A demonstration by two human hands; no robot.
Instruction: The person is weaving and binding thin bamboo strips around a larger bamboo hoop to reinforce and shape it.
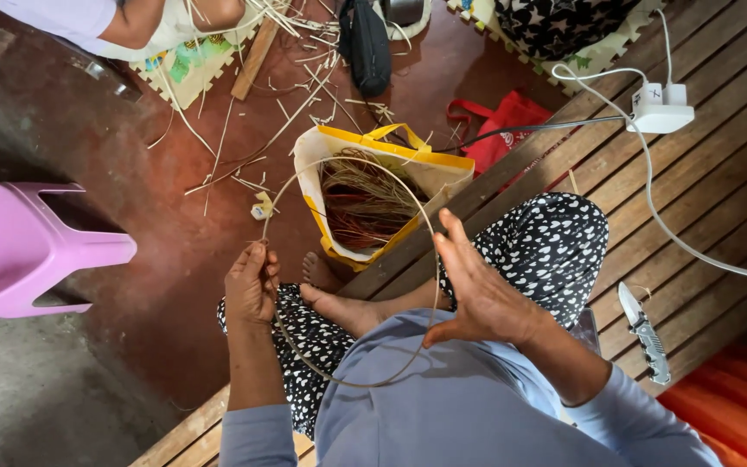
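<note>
We sit on a slatted wooden bench (702,199) above a red-brown floor (131,173) strewn with cane offcuts, a yellow-trimmed bag (443,177) of strips at our feet. Our left hand (251,284) is closed in a pinch on a thin cane hoop (339,164) arching over our lap, while our right hand (477,290) is spread open, palm against its opposite side, gripping nothing. We judge the hoop may spring open or kink, since only one pinch restrains it; the open folding knife (646,333) near our right elbow is a further hazard.
</note>
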